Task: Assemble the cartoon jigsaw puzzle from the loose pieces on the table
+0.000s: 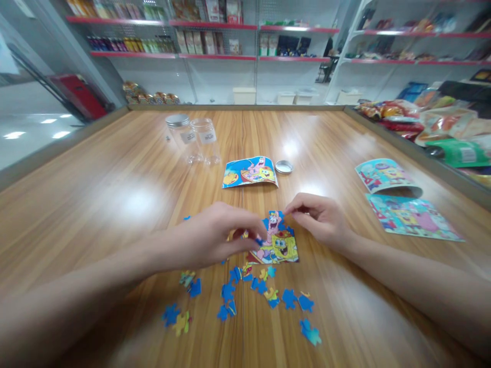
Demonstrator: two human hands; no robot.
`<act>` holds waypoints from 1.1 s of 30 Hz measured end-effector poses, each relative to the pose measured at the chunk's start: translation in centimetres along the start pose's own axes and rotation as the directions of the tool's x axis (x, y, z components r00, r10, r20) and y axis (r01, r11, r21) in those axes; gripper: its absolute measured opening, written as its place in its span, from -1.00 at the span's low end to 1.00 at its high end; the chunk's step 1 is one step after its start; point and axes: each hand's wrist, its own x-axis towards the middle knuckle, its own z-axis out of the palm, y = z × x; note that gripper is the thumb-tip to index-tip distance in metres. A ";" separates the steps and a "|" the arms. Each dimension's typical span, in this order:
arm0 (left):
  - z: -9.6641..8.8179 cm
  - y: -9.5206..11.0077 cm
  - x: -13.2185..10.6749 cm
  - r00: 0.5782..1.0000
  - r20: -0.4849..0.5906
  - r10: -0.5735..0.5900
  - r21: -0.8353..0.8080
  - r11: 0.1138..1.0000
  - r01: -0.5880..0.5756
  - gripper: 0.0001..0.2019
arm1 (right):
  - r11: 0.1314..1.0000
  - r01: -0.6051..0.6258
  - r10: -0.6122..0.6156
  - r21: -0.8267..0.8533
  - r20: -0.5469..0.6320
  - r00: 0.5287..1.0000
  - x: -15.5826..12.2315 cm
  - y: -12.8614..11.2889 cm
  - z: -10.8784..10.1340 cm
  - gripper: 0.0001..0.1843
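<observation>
A partly assembled jigsaw puzzle (282,245) lies on the table, showing a pink starfish and a yellow sponge character. Over its left edge, my left hand (230,230) pinches a small blue puzzle piece (259,242) between thumb and forefinger. My right hand (320,220) has its fingers closed together at the puzzle's upper right edge; whatever is between the fingertips is too small to make out. Loose blue and yellow pieces (227,292) are scattered in front of the puzzle, and part of its left side is hidden behind my left hand.
Behind the puzzle lie a curled picture card (251,173) and a metal lid (284,167). Two clear jars, one lidded (184,138) and one uncapped (207,140), stand farther back. More picture sheets (416,217) are at right, beside bagged goods (456,122) past the table's rim.
</observation>
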 end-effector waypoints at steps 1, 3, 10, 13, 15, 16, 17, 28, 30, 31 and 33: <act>0.8 -0.9 0.7 0.974 -0.212 -0.077 -0.076 0.995 0.062 -0.91 | 1.000 -0.011 0.011 -0.015 0.005 1.000 0.0 0.0 0.1 -0.82; 2.4 -2.8 2.1 0.898 -0.379 -0.223 -0.266 0.956 0.125 -0.90 | 0.998 -0.025 0.027 -0.051 0.024 0.999 0.1 0.1 0.4 -0.81; 3.5 -6.0 3.4 0.872 -0.328 -0.365 -0.482 0.858 0.178 -0.86 | 0.917 0.086 -0.074 -0.390 0.047 0.996 0.2 0.5 1.1 -0.78; 3.2 -5.8 3.4 0.874 -0.300 -0.381 -0.502 0.843 0.195 -0.85 | 0.888 0.065 -0.040 -0.455 0.065 0.997 0.2 0.5 1.2 -0.72; 3.1 -5.7 3.5 0.879 -0.276 -0.389 -0.509 0.835 0.210 -0.85 | 0.886 0.070 -0.033 -0.458 0.090 0.995 0.3 0.4 1.3 -0.71; 3.1 -5.7 3.5 0.881 -0.264 -0.392 -0.511 0.832 0.217 -0.85 | 0.888 0.076 -0.035 -0.453 0.099 0.995 0.3 0.3 1.3 -0.71; 3.2 -5.7 3.6 0.883 -0.255 -0.394 -0.512 0.830 0.222 -0.85 | 0.891 0.080 -0.037 -0.447 0.103 0.994 0.3 0.3 1.3 -0.72; 4.0 -5.7 3.4 0.904 -0.269 -0.332 -0.430 0.881 0.197 -0.80 | 0.918 0.113 -0.064 -0.380 0.139 0.988 -0.2 0.4 1.4 -0.69; 3.8 -5.8 3.1 0.914 -0.244 -0.324 -0.443 0.876 0.192 -0.76 | 0.922 0.116 -0.066 -0.370 0.145 0.987 -0.3 0.4 1.4 -0.67; 3.7 -6.0 3.0 0.918 -0.223 -0.328 -0.441 0.874 0.205 -0.75 | 0.923 0.113 -0.063 -0.367 0.146 0.987 -0.3 0.4 1.3 -0.66; 3.4 -6.3 2.6 0.922 -0.185 -0.340 -0.421 0.875 0.238 -0.76 | 0.927 0.106 -0.056 -0.359 0.147 0.988 -0.3 0.3 1.3 -0.66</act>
